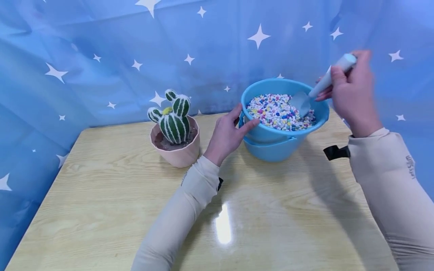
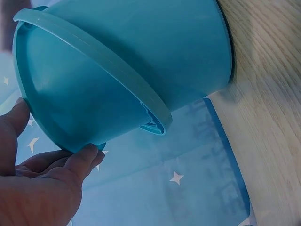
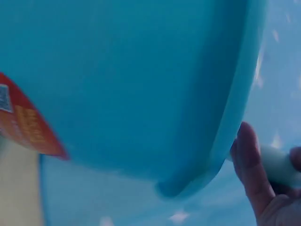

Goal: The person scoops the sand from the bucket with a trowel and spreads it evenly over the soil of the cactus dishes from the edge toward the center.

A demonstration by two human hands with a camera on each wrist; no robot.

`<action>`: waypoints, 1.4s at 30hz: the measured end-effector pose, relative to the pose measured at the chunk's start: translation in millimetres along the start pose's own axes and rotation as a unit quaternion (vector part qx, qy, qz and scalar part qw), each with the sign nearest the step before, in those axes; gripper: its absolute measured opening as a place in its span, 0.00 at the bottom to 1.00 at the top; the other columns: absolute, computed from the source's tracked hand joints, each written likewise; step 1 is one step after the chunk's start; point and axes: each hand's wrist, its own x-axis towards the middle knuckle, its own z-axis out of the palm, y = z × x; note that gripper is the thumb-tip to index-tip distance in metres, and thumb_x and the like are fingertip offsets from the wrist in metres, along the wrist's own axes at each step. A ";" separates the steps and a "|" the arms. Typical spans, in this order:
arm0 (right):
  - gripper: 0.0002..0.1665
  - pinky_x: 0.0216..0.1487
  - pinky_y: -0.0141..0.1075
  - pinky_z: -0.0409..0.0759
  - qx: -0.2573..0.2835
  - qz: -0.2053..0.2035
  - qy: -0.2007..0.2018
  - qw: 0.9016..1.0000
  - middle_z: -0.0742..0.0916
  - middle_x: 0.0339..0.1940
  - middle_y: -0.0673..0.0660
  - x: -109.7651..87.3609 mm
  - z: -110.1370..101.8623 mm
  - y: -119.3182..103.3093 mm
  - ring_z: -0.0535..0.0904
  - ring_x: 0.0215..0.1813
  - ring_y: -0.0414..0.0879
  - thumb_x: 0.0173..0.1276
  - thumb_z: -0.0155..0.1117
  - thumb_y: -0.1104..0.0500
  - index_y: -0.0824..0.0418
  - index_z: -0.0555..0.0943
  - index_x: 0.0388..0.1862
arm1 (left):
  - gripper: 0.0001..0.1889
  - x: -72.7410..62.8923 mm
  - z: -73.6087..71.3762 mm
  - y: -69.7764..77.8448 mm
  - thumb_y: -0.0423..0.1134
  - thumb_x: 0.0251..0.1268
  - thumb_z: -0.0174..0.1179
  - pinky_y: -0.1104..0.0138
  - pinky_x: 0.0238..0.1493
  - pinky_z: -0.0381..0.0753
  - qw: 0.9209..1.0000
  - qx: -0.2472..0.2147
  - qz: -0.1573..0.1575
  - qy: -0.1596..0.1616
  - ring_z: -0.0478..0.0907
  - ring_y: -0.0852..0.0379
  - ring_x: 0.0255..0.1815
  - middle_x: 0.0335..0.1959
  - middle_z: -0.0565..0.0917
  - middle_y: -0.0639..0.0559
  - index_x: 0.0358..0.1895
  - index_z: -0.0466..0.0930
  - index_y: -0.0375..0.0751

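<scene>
A light-blue bucket [image 1: 271, 148] holds small multicoloured pebbles [image 1: 268, 109], mostly white. My left hand [image 1: 228, 135] grips the bucket's left rim, with the thumb over the front edge and the fingers round the side. In the left wrist view, the fingertips [image 2: 89, 155] press against the bucket just at its rim. My right hand [image 1: 354, 92] holds a pale-blue toy shovel [image 1: 325, 82] by its thick handle, tilted over the right rim. The shovel's blade rests among the pebbles. In the right wrist view, the handle [image 3: 277, 165] shows between fingers and thumb beyond the rim.
Left of the bucket stands a toy cactus [image 1: 174, 126] in a pink pot [image 1: 181, 156], close to my left forearm. The bucket's handle [image 2: 99, 54] hangs down its side. A blue star-patterned cloth [image 1: 203, 45] rises behind the wooden table [image 1: 101, 203].
</scene>
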 end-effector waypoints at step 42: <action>0.11 0.23 0.44 0.83 0.391 0.080 0.109 0.911 0.83 0.34 0.72 -3.0 -18.8 52.5 0.81 0.19 0.60 0.75 0.49 0.60 0.62 0.58 0.46 | 0.41 -2.7 3.0 -4.0 0.62 0.68 0.53 0.65 0.64 0.66 1.000 0.005 0.003 0.004 0.56 0.62 0.73 0.76 0.57 0.54 0.78 0.53 0.48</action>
